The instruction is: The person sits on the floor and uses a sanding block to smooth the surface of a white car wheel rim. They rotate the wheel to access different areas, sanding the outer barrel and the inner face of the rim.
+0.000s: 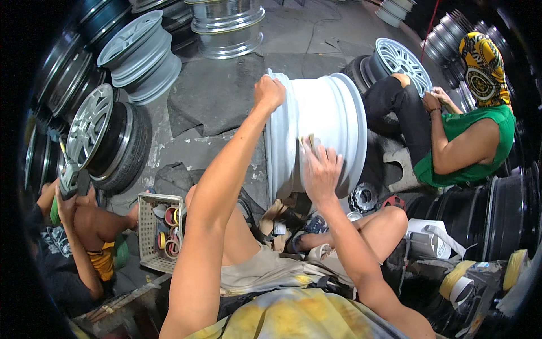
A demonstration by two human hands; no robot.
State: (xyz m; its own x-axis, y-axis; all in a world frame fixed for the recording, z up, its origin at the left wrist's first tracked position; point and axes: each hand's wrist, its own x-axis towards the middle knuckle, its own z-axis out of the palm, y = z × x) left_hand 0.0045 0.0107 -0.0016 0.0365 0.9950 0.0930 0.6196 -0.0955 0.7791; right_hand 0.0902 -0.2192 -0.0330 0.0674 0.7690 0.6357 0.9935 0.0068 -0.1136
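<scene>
A pale grey-white wheel rim [319, 107] stands on edge in front of me, between my legs, its wide barrel facing me. My left hand [270, 93] is closed over the upper left edge of the rim. My right hand [320, 169] is at the middle of the barrel, fingers partly extended and slightly blurred. Between its thumb and fingers is a small folded tan piece that looks like sandpaper [307, 140], held against the barrel. The palm side of that hand is hidden.
At right a person in a green top [474, 141] handles another wheel rim [402, 59]. At left, another person holds a grey tool [69, 179]. A basket [148, 257] with tape rolls stands by my left leg. Stacked rims [141, 56] stand at back left.
</scene>
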